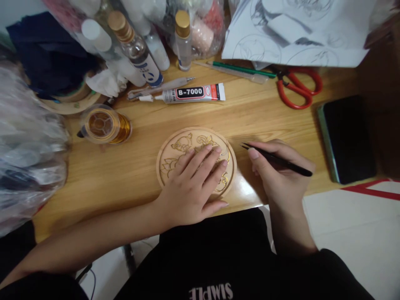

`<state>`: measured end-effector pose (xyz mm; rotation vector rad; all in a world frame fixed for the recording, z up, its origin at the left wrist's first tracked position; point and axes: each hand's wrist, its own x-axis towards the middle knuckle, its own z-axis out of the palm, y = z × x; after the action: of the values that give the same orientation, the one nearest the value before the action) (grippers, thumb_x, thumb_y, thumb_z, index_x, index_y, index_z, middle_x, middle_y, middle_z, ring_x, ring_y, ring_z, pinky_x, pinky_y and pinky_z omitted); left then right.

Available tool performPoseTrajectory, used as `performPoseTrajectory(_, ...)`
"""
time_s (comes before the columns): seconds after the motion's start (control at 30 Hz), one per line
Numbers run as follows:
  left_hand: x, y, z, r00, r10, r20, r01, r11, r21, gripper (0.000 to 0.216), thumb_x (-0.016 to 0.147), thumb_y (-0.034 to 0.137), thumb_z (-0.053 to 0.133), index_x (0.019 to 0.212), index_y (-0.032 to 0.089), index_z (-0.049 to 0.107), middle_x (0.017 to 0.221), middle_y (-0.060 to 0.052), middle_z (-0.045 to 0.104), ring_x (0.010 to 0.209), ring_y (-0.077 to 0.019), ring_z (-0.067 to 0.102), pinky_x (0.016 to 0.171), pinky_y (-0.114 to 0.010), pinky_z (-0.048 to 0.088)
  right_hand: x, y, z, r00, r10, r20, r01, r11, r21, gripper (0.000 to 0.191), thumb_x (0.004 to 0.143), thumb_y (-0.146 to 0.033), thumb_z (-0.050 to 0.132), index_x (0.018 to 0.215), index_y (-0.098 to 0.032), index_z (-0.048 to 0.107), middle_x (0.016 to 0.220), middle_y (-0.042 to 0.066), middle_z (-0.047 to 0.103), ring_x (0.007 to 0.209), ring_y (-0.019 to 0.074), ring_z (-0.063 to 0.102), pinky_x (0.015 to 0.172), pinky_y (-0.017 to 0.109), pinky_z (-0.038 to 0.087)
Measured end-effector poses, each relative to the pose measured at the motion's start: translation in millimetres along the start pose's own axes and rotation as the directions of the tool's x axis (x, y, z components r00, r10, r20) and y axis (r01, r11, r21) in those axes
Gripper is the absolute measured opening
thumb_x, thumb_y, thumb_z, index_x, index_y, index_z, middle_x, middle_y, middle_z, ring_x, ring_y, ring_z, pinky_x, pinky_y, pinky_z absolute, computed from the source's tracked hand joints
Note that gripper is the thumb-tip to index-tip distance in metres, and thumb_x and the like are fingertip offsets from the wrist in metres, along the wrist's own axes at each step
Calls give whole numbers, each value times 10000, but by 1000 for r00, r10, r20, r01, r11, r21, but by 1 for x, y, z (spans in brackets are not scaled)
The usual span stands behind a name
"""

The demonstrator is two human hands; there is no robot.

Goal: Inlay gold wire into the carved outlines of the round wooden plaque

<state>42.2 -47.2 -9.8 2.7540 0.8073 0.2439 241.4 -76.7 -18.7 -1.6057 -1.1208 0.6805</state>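
Observation:
A round wooden disc [175,146] with a carved pattern and gold wire outlines lies on the wooden table near its front edge. My left hand [193,183] lies flat on the disc with its fingers stretched out over the pattern. Just right of the disc, my right hand [275,175] rests on the table and pinches black tweezers [278,159], whose tips point left towards the disc's right rim.
A spool of gold wire [104,125] stands left of the disc. Behind it lie a B-7000 glue tube [190,93], pens, red scissors [296,87], bottles [137,50] and drawing sheets [296,29]. A dark phone [346,137] lies at the right. Plastic bags [28,146] crowd the left.

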Motion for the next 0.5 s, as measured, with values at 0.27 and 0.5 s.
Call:
performPoseTrajectory(0.27,0,0,0,1000,4,2,-4,1000,7,655,894,527,537,1377,89,472,1479,-187,410,1393,-340,343,1141,-485,271,1,0,1,1000,-10,-8,10,1000,7,168,791,-201,721,929,-293,746,739,-22,681,647,125,631,591,296,500)
performPoseTrajectory(0.5,0,-1,0,1000,5,-8,-5,1000,14,659,898,523,536,1387,89,460,1477,-196,408,1387,-342,352,1132,-487,287,2,-3,-4,977,-133,165,140,990,-31,180,759,-151,731,898,-266,743,784,-21,715,687,129,641,626,288,513)
